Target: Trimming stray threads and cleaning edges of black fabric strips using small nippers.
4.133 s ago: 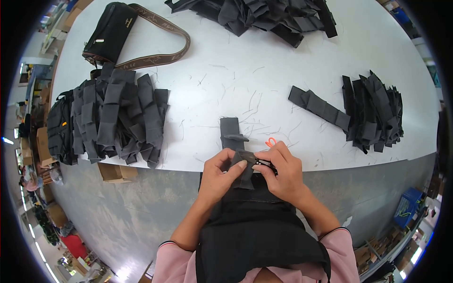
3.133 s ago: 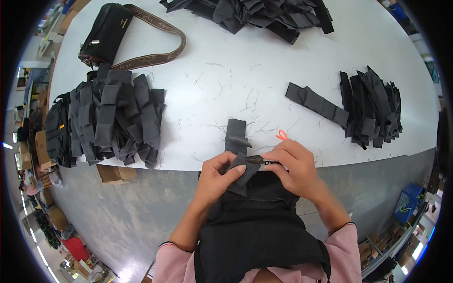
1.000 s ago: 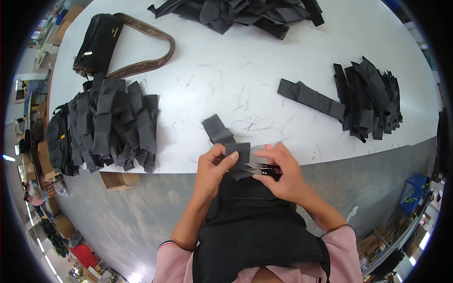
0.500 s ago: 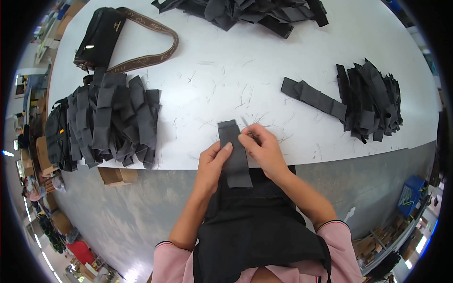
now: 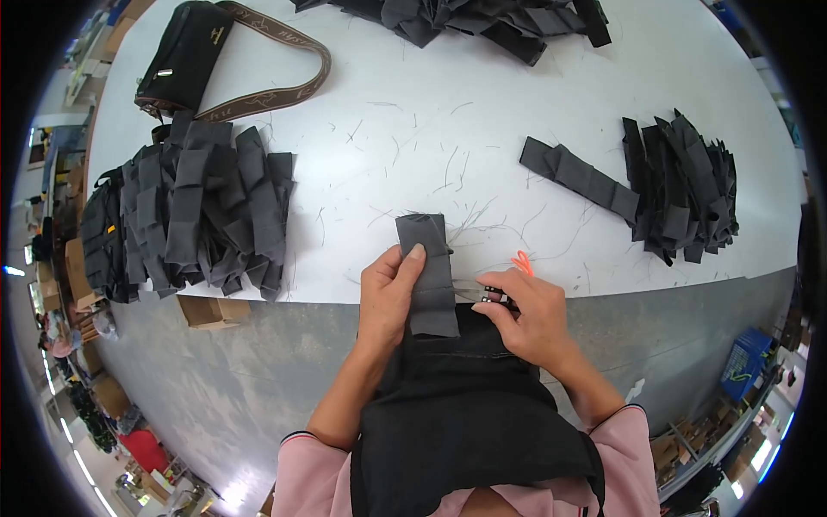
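My left hand (image 5: 386,293) grips a dark grey fabric strip (image 5: 431,297), its thumb pressed flat on the front. The strip stands lengthwise over the table's near edge, and its lower end overlaps my black apron (image 5: 465,396). In my right hand (image 5: 536,317) is a small pair of thread snips (image 5: 489,299) with dark handles. Their thin metal blades point left at the strip's right edge; whether they touch it I cannot tell. An orange loop (image 5: 522,263) sticks out above the right hand's fingers.
Loose thread ends litter the white table (image 5: 362,172). Grey strips lie in a left pile (image 5: 202,207), a right pile (image 5: 685,189) and a far heap (image 5: 474,19). One folded strip (image 5: 586,181) juts from the right pile. A black bag (image 5: 183,60) and a backpack (image 5: 105,237) sit at left.
My right hand has moved right and toward me, away from the strip's upper edge. The snips and orange loop now show plainly. My left hand keeps its hold on the strip.
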